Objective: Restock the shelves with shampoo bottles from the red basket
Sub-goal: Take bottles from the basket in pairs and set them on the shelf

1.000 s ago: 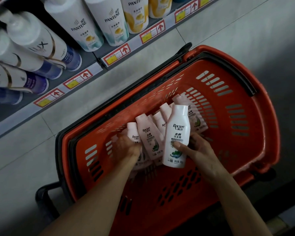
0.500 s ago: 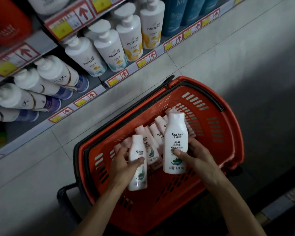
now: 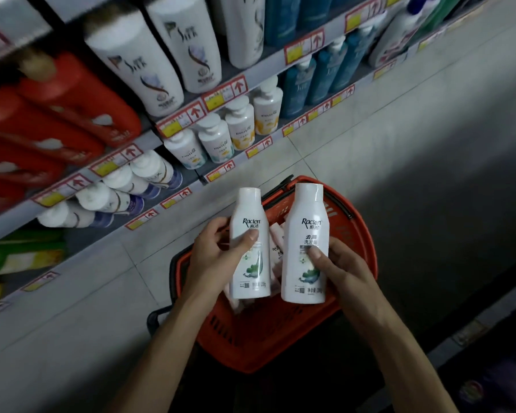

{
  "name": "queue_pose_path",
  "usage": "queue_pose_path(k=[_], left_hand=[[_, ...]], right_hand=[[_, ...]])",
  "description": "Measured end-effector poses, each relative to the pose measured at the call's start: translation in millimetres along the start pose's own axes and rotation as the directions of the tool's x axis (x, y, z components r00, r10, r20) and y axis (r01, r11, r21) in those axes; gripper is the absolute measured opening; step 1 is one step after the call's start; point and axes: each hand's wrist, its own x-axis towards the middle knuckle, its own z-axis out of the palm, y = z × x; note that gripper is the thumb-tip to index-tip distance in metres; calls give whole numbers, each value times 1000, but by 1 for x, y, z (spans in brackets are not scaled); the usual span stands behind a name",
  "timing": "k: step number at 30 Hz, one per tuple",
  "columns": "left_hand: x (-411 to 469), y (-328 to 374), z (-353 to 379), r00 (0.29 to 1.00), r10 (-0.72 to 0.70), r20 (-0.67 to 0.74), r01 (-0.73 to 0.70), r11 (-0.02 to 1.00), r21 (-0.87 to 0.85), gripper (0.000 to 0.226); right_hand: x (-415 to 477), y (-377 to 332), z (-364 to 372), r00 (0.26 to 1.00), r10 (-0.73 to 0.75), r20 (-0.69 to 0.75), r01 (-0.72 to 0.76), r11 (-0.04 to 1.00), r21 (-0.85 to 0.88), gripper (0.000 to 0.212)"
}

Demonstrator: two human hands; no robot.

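Observation:
My left hand (image 3: 218, 257) grips a small white Raclen shampoo bottle (image 3: 250, 216), held upright above the red basket (image 3: 361, 234). My right hand (image 3: 343, 272) grips a larger white Raclen shampoo bottle (image 3: 307, 210) beside it, also upright. The two bottles stand side by side, a small gap between them. Under them the basket sits on the tiled floor, with more pale bottles (image 3: 276, 242) partly hidden inside.
Shelves (image 3: 191, 114) run along the left and top, stocked with white pump bottles (image 3: 239, 126), tall white bottles (image 3: 137, 61), red bottles (image 3: 72, 99) and teal bottles (image 3: 325, 76). Red-arrow price tags line the shelf edges. Grey floor tiles (image 3: 399, 162) lie to the right.
Both hands have lifted their bottles up out of the basket. The view has tilted upward, bringing higher shelves into sight.

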Motion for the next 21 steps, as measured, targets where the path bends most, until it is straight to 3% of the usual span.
queue_pose_path(k=[11,21], left_hand=[[-76,145,-73,988,153,-21,-154,979,-132,23],[-161,275,-130,945,312,-99,-327,920,-217,11]], right_hand=[[-61,-117,57,989,-146,-2,146,989,10,28],[-147,-236,115,966,-257,-8,256,962,90,35]])
